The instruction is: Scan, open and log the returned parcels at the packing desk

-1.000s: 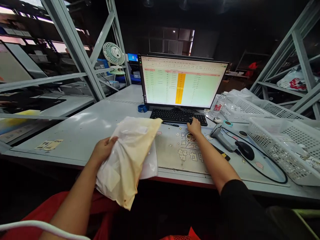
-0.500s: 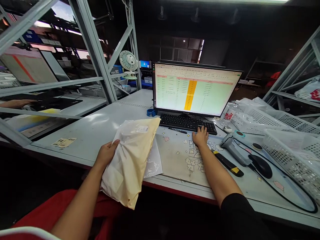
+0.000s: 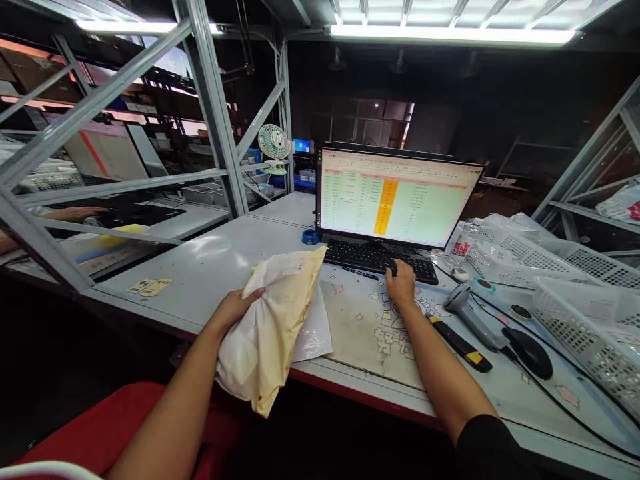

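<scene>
My left hand [image 3: 236, 311] grips the left edge of a white and cream mailing bag [image 3: 280, 327], with the thumb on its front. The bag is bulging and creased, tilts over the table's front edge, and carries a small label near its top. Behind it, partly hidden, lies a flat white plastic sheet or bag [image 3: 319, 330]. My right hand [image 3: 401, 283] rests at the right part of a black keyboard [image 3: 350, 253], fingers bent over the keys and holding nothing. Beyond the keyboard a monitor [image 3: 430, 193] displays a spreadsheet with an orange column.
Right of my forearm lie a utility knife [image 3: 461, 347], a grey barcode scanner [image 3: 475, 317] and a black mouse [image 3: 530, 352]. White perforated baskets [image 3: 580, 333] line the right side. A blue tape roll [image 3: 310, 237] sits left of the monitor. Behind the metal frame [image 3: 220, 127] shows another person's hand [image 3: 80, 213].
The view has tilted up and shifted, so the scene appears lower and farther right. My right fingers are more bent at the keyboard; the bag has turned slightly in my left hand.
</scene>
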